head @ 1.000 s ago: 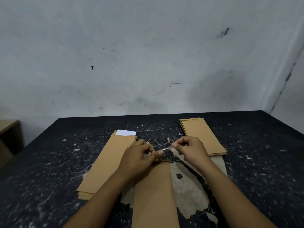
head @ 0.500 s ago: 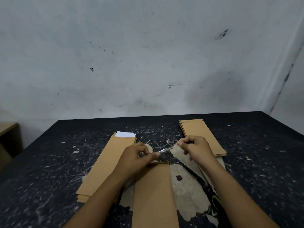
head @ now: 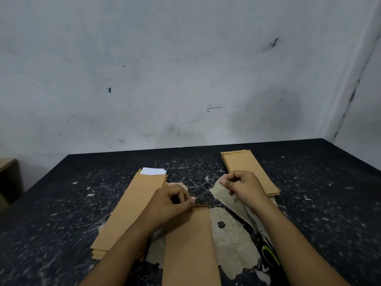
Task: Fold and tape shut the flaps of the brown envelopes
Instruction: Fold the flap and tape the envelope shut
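Observation:
A brown envelope (head: 189,244) lies lengthwise in front of me, its folded top edge at the middle of the table. My left hand (head: 173,201) is curled at that edge's left corner, the thumb tip pressing there. My right hand (head: 241,184) hovers up and to the right, thumb and forefinger pinched together as on the end of a clear tape strip. The strip itself hardly shows against the dark table. A stack of brown envelopes (head: 132,207) lies to the left with a white sheet (head: 153,171) poking out at its far end. Another stack (head: 245,168) lies at the right.
The black table (head: 329,203) is scratched, with a large patch worn to pale wood around the middle envelope. A black and green object (head: 270,254) lies partly under my right forearm. A grey wall stands behind, and a wooden piece of furniture (head: 8,176) is at the far left.
My right hand has pulled up and to the right, away from my left. The clear strip seen between the hands before no longer shows plainly. My left thumb has come down to the envelope's top edge.

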Available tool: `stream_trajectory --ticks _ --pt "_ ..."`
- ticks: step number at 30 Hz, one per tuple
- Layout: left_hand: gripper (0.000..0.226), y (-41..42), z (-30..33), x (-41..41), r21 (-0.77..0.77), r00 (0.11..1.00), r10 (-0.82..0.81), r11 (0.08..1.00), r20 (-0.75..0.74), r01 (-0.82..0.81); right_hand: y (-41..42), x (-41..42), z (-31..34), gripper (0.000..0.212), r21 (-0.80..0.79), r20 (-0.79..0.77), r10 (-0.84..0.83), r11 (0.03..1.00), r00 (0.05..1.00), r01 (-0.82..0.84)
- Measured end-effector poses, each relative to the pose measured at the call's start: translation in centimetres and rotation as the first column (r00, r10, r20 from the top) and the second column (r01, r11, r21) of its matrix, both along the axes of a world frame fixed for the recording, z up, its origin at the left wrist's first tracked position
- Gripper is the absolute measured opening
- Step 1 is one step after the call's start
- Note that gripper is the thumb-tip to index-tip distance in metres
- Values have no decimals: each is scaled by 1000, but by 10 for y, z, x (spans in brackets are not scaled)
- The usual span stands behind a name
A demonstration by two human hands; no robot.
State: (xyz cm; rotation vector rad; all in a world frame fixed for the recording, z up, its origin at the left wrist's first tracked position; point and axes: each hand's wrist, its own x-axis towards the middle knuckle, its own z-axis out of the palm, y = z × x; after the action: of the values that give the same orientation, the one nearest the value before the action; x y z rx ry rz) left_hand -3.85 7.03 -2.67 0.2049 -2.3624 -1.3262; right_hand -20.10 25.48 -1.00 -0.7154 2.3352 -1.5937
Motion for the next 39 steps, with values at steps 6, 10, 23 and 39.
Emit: stream_trajectory --ticks 6,10,23,39 --pt "30 6 3 -1 -71 970 -192 976 148 204 0 3 3 14 31 0 27 999 1000 -27" --pt "37 7 5 -1 31 952 -235 972 197 234 4 2 9 16 55 39 31 998 999 -34" --pt "33 26 5 2 198 942 -290 946 166 256 46 8 24 11 415 -19 63 908 998 -49" --pt "38 31 8 7 250 986 -139 962 91 112 101 73 27 33 881 -162 182 470 970 59"
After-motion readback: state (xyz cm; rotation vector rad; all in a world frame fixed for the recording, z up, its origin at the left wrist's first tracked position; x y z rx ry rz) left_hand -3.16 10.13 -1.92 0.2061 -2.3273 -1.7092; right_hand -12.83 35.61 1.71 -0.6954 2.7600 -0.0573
